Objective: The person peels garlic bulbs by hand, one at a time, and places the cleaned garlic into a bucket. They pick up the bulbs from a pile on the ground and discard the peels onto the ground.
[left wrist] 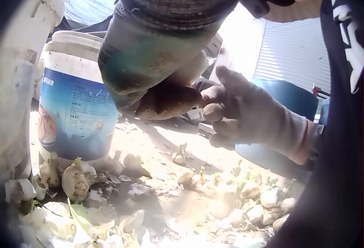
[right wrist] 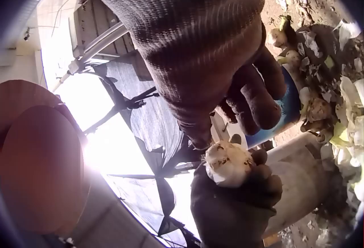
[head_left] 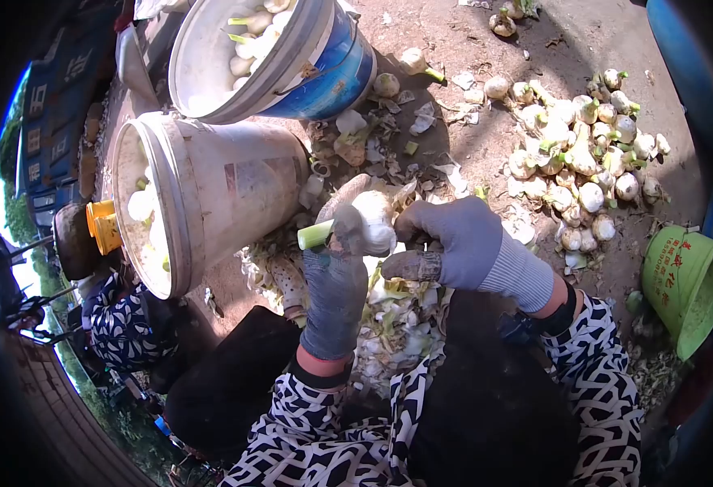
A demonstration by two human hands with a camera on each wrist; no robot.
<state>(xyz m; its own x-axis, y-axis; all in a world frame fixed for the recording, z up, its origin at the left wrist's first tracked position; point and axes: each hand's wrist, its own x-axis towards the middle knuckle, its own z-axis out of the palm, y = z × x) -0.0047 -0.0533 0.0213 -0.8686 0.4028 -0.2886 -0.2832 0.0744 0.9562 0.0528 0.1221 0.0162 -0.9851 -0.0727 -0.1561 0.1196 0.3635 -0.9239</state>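
Pale and round, a garlic bulb (head_left: pixel 375 221) with a short cut green stem (head_left: pixel 315 235) is held in my gloved left hand (head_left: pixel 334 280), whose fingers curl round it. In the right wrist view the bulb's root side (right wrist: pixel 228 164) faces up, with dirt specks on it. My gloved right hand (head_left: pixel 464 243) is close beside the bulb, its thumb and forefinger apart and bent toward it. The right wrist view shows a fingertip of this hand right at the bulb's edge, the other fingers loosely bent.
A white bucket (head_left: pixel 235 174) and a blue-and-white bucket (head_left: pixel 324 77), both holding peeled garlic, stand at the left. A heap of unpeeled garlic (head_left: pixel 584 154) lies on the ground at right, near a green basin (head_left: pixel 681 284). Peelings (head_left: pixel 397 337) cover the ground between the knees.
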